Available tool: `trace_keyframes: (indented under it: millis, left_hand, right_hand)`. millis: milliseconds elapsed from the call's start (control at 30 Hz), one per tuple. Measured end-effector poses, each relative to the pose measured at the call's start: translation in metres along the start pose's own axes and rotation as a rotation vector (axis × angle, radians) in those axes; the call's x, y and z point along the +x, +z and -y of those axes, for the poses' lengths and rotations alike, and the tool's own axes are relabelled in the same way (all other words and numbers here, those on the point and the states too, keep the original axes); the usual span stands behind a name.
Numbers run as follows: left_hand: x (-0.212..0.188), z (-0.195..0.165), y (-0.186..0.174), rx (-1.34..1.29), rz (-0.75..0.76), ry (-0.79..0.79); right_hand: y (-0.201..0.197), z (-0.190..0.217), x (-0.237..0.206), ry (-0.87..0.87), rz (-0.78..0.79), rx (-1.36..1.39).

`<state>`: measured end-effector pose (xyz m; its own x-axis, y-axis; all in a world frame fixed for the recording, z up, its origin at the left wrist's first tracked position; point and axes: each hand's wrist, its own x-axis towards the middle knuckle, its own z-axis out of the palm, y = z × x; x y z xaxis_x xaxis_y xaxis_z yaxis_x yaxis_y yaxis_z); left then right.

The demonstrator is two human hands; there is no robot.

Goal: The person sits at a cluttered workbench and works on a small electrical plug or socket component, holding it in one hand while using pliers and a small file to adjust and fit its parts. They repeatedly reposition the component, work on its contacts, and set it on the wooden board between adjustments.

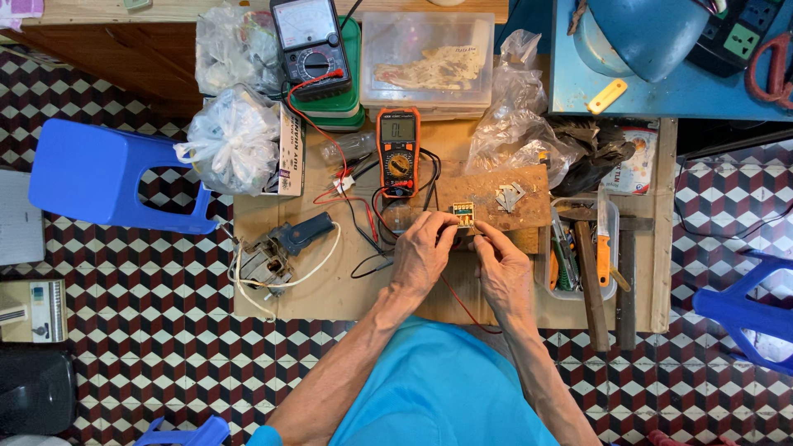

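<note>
A small yellow-green electrical part (462, 214) rests on a brown wooden block (496, 201) on the low table. My left hand (421, 256) pinches that part from the left with its fingertips. From the right, my right hand (502, 268) meets it, fingers closed by the part's lower edge; whether it holds a probe I cannot tell. An orange digital multimeter (398, 152) lies just behind my left hand, with red and black leads (368, 219) trailing toward my hands. A red wire (464, 307) runs under my right wrist.
A black analogue meter (311, 45) sits on green boxes. Plastic bags (234, 140) and a clear lidded box (428, 62) crowd the back. A tray with tools (582, 252), a hammer and an orange-handled knife lies right. Blue stools (107, 173) stand on both sides.
</note>
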<state>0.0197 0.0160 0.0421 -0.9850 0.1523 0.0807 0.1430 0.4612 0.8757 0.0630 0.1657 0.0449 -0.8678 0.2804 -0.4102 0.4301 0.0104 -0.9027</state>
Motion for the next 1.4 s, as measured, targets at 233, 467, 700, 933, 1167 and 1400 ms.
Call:
trace_keyframes:
  millis: [233, 467, 700, 933, 1167, 1400]
  left_hand:
    - [-0.001, 0.004, 0.003, 0.024, 0.009, -0.004]
    - [-0.005, 0.006, 0.006, 0.085, 0.002, 0.054]
    - [-0.003, 0.005, 0.004, 0.110, 0.044, 0.025]
    - [-0.003, 0.005, 0.005, 0.096, 0.035, 0.034]
    - [-0.003, 0.006, 0.005, 0.078, 0.024, 0.050]
    - [-0.003, 0.005, 0.004, 0.074, 0.026, 0.053]
  right_hand:
    - [0.000, 0.001, -0.001, -0.024, -0.004, -0.083]
    - [0.002, 0.007, -0.007, -0.074, -0.024, -0.181]
    - [0.002, 0.010, -0.005, -0.113, -0.012, -0.242]
    - [0.000, 0.006, -0.004, -0.133, -0.021, -0.276]
    - [0.001, 0.005, -0.002, -0.137, -0.021, -0.271]
    - [0.002, 0.008, -0.003, -0.129, -0.017, -0.247]
